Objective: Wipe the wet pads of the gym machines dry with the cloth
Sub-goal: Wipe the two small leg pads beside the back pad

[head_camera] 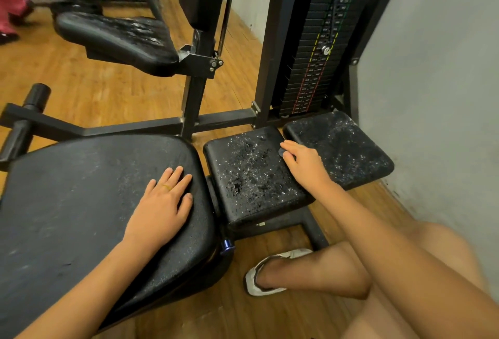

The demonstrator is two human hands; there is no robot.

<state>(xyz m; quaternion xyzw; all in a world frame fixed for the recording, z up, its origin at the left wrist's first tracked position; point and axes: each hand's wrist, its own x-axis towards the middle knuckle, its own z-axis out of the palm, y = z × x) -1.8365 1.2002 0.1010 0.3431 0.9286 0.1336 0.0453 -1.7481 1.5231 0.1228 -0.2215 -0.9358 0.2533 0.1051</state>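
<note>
Pads: three wet ones can be picked out. The middle pad (251, 174) sits at frame centre and is beaded all over, the right pad (340, 149) just beside it is speckled too, and a far seat (116, 36) at upper left is streaked with water. The big seat (102, 203) at lower left looks mostly dull, with only a fine sheen.

Cloth: honestly can't be made out for sure. Only a small dark scrap (281, 152) is seen under the right fingertips, at the right edge of the middle pad. Whether that's the cloth cannot be told.

Left hand (162, 203): laid flat on the big seat, fingers spread and relaxed, nothing gripped.

Right hand (302, 161): rested across the gap between middle and right pads, fingers (290, 148) curled lightly onto the scrap; whether it's pinched or just pressed down cannot be told.

Progress: judged barely begun on these two pads, since droplets are everywhere.

Risk 1: if that scrap is all the cloth there is, water would likely be smeared around rather than soaked up.

Risk 2: the wet vinyl looks slick, so a leaning palm could be skidded off the pad edge.

Risk 3: water may be pushed into the gap between pads and left there.

Risk 4: the far seat could easily be forgotten.
</note>
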